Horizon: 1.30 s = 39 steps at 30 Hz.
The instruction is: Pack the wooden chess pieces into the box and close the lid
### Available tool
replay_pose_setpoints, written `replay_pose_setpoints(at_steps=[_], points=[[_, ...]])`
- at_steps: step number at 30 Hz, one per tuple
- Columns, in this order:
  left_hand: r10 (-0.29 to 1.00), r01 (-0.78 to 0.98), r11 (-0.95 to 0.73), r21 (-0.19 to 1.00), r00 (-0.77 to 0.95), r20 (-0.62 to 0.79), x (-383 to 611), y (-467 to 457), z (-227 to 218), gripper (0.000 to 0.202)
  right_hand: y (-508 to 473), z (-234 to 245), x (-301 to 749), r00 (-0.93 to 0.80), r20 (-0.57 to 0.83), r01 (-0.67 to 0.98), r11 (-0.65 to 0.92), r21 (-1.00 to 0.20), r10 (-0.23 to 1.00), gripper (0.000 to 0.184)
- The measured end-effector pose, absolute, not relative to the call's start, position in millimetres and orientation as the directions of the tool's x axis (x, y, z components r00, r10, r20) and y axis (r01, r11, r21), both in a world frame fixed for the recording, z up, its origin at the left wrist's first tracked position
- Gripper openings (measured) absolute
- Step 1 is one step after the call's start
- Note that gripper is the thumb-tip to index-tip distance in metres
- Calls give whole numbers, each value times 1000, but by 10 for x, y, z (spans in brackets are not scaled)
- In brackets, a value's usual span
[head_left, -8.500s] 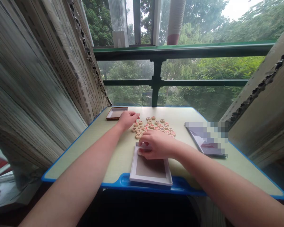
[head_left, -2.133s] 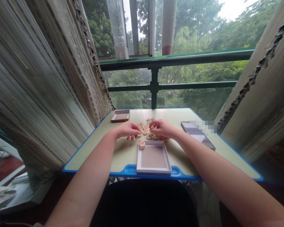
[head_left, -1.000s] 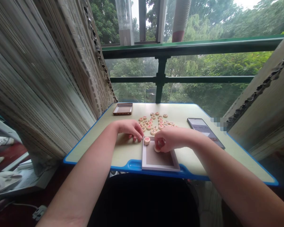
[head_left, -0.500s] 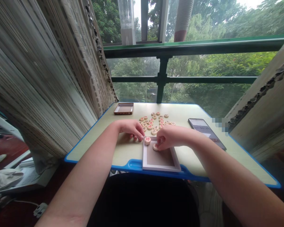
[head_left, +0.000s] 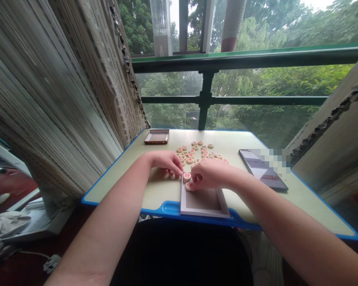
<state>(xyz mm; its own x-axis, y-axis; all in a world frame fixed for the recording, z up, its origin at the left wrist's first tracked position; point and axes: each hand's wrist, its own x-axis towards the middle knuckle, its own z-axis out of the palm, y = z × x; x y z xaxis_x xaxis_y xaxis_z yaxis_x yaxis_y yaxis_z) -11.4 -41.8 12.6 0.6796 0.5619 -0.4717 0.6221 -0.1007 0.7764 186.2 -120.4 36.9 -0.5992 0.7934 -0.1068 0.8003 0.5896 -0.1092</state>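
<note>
My right hand (head_left: 210,174) reaches over the white-walled tray (head_left: 205,201), thumb and fingertips clamped on the right side of a xiangqi piece (head_left: 188,186) with a red mark. That disc is inside the tray, near its left wall, just on my side of another disc, the red-lettered general (head_left: 187,176), which sits in the far left corner. My left hand (head_left: 167,161) is palm down at that same corner, thumb and index tip beside the rim; I can't tell whether they press together or pinch the wall. Beyond both hands, the loose xiangqi pieces (head_left: 190,160) are scattered on the pale folding table (head_left: 226,140), my right hand hiding a few of them. The tray's near end overlaps the table's blue edge. Off to my right lies a phone (head_left: 258,171), partly blurred out, and at the far left a shallow brown-rimmed box lid (head_left: 156,137).
</note>
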Motion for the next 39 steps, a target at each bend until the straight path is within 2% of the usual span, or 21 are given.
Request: replay_pose_setpoints(at_steps=[8, 17, 24, 39], points=[[556, 617, -103, 780, 686, -469, -119, -409, 121, 37, -1215, 342, 1845, -651, -104, 757, 635, -151, 752, 36], [558, 619, -106, 779, 685, -468, -118, -409, 119, 34, -1242, 347, 1823, -636, -99, 771, 626, -115, 766, 33], [572, 615, -93, 783, 677, -463, -113, -417, 125, 36, -1302, 402, 1809, -691, -92, 717, 663, -215, 717, 28], [549, 630, -135, 764, 690, -472, -117, -416, 143, 34, -1385, 439, 1741, -705, -42, 706, 696, -128, 708, 23]])
